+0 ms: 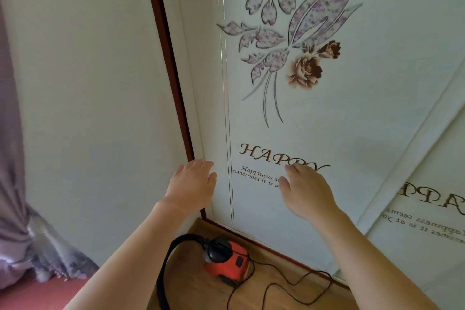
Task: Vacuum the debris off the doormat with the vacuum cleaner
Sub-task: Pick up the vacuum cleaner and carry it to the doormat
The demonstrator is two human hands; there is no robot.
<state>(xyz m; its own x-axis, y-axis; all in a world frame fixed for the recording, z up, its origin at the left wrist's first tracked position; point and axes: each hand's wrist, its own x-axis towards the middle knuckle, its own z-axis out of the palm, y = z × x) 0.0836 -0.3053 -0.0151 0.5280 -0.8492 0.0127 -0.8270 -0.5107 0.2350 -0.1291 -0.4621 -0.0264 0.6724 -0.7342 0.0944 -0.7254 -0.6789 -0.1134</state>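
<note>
A red and black vacuum cleaner (227,260) lies on the wooden floor below my arms, close to the foot of a decorated panel. Its black hose (164,262) arcs up and left from the body, then runs down out of view. My left hand (192,186) is raised in front of the panel's left edge, fingers spread, holding nothing. My right hand (305,190) is raised over the word HAPPY, fingers apart and also empty. No doormat is in view.
A white panel (289,108) with a flower print and lettering fills the view ahead, framed by a dark red strip (173,70). A thin black power cord (284,284) loops over the wooden floor (201,292). A purple curtain (17,209) hangs at the left.
</note>
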